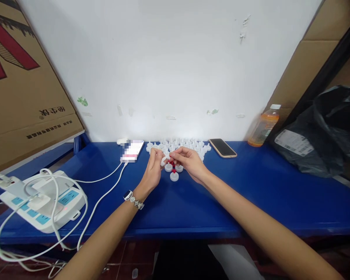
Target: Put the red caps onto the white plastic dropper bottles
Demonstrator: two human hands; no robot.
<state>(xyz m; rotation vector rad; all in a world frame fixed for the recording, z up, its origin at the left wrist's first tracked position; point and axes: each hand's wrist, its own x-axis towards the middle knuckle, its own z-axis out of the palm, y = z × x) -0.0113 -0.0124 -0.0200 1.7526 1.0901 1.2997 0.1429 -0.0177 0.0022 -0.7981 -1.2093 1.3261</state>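
Observation:
My left hand (153,169) and my right hand (189,162) meet over the middle of the blue table (251,194). The fingertips of both pinch a small white plastic piece with a red part (171,162) between them. Just below the fingers stand a few white round caps (174,176) on the table. Behind the hands, by the wall, lies a pile of several more white plastic pieces (177,144). I wear a watch and a bracelet on my left wrist.
A phone (132,150) on a white cable lies left of the pile, a dark phone (222,147) to its right. An orange drink bottle (263,126) and a black bag (323,132) stand at the right. A white power strip (43,200) sits at the left edge, below cardboard boxes (20,77).

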